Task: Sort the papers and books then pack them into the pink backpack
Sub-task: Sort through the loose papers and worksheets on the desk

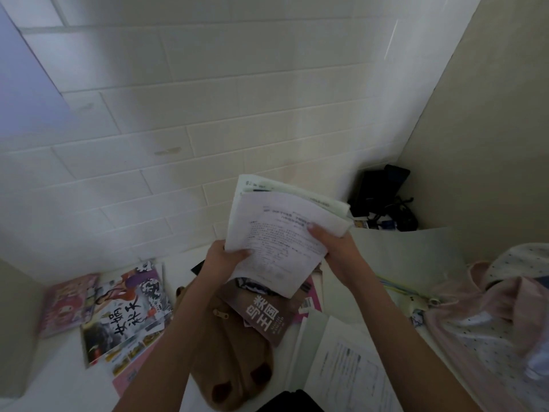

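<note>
We hold a sheaf of printed papers lifted above the white surface, our left hand gripping its lower left corner with the thumb on top and our right hand pinching its right edge. Behind the papers rises a wall of pale tiles, meeting a plain beige wall to the right of our hands. Left of our left hand lie illustrated books and a pink book. Under our hands sit a brown book and a brown plush pouch. Below our right hand lies a printed sheet. Far right of it slumps the pink backpack, on the surface. In the corner beyond our right hand stand dark objects, too dim to identify.
</note>
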### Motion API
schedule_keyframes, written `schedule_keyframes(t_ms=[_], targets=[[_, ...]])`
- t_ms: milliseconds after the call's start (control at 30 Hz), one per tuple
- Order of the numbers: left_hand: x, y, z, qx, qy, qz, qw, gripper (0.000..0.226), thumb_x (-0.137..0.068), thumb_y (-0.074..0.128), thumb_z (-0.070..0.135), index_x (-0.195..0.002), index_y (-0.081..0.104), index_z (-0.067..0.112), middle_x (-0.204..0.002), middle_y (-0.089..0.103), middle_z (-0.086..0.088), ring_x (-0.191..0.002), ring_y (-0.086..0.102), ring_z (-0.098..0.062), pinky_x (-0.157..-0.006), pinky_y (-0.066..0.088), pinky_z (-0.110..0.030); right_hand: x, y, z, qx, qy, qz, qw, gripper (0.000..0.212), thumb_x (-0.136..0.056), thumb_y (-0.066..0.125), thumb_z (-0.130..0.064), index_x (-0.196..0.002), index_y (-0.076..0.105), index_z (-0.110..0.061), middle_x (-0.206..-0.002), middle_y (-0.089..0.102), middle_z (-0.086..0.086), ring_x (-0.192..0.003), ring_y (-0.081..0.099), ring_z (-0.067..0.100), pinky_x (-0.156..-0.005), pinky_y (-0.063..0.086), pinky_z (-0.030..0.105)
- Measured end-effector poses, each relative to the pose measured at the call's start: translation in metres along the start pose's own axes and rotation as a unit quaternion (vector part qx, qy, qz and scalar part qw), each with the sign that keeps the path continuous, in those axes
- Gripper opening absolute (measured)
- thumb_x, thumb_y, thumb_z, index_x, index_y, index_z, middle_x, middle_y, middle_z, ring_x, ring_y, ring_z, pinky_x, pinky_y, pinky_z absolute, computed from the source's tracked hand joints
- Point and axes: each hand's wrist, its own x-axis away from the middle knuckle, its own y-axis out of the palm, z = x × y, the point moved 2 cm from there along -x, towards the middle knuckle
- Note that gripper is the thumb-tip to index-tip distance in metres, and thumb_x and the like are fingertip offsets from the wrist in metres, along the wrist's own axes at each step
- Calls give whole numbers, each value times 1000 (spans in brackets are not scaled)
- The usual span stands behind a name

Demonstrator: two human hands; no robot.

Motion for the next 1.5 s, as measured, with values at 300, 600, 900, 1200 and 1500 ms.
schedule_keyframes(t_ms=[300, 600, 900, 1200, 1500], targets=[[10, 4, 43, 42, 46, -43, 997, 18, -66, 82, 36, -79, 72, 29, -76, 73, 17, -69, 70, -2, -54, 52, -13, -3, -7, -20, 19, -13, 9, 1000, 16, -80, 71, -15, -96, 74, -18, -101, 74, 6, -94, 70, 23, -70, 56, 29], [11, -5, 96, 84, 151, -80, 982, 30, -76, 73, 5, -83, 75, 35, -88, 76, 6, -80, 72, -14, -61, 57, -23, -2, -10, -24, 16, -4, -1, 1000, 20, -81, 70, -9, -97, 73, -19, -99, 74, 4, -93, 70, 22, -72, 57, 32], [6, -6, 107, 28, 180, -132, 974, 18, -77, 73, 14, -93, 75, 23, -90, 75, -1, -80, 71, -14, -70, 56, -29, 1, -13, -21, 43, 2, -34, 999, 29, -75, 74, -13, -104, 72, -17, -104, 73, 7, -97, 69, 25, -74, 57, 32], [-3, -1, 86, -77, 114, -203, 969, 34, -73, 78, 16, -95, 67, 40, -96, 73, 11, -90, 69, -7, -74, 57, -24, 3, -19, -16, 21, 0, -10, 1000, 22, -86, 65, -14, -100, 73, -28, -104, 73, 3, -97, 69, 23, -77, 58, 35], [3, 23, 31, 16, 46, -94, 994, 31, -79, 75, 18, -106, 64, 26, -97, 67, 14, -88, 62, -2, -68, 49, -12, 6, -13, 4, 67, 18, -1, 998, 37, -84, 68, -9, -121, 62, -6, -119, 65, 17, -112, 61, 35, -95, 48, 57]])
